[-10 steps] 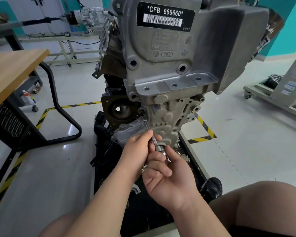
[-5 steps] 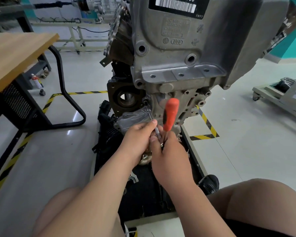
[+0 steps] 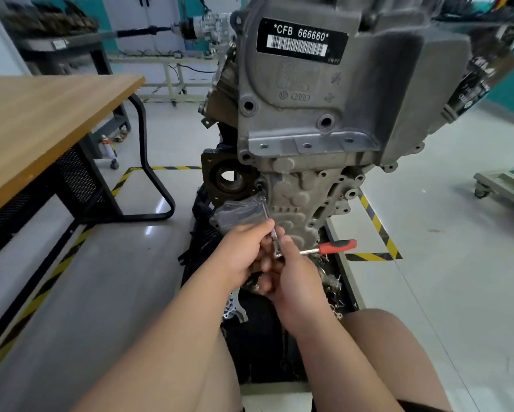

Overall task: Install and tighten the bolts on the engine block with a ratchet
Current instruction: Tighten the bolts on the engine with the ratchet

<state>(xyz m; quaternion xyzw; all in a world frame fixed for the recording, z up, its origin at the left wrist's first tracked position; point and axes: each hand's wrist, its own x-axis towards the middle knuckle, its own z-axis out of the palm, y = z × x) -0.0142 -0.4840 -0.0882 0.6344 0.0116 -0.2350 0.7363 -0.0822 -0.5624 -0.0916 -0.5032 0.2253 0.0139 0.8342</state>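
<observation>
A grey engine block point(image 3: 324, 120) stands upright on a black stand in front of me. A thin extension bar point(image 3: 267, 214) runs from a bolt hole at the block's lower left down into my hands. My left hand point(image 3: 244, 251) pinches the bar near its lower end. My right hand point(image 3: 291, 278) grips the ratchet head, and the ratchet's red handle point(image 3: 337, 246) sticks out to the right, roughly level. The bolt itself is hidden at the bar's tip.
A wooden workbench point(image 3: 41, 129) with a black frame stands at the left. Loose metal parts point(image 3: 330, 278) lie on the black stand beside my right hand. Yellow-black floor tape point(image 3: 377, 230) marks the bay. A wheeled cart point(image 3: 505, 182) is at far right.
The red ratchet handle swung from pointing up to pointing right. Both hands stayed on the tool, and the camera view tilted upward.
</observation>
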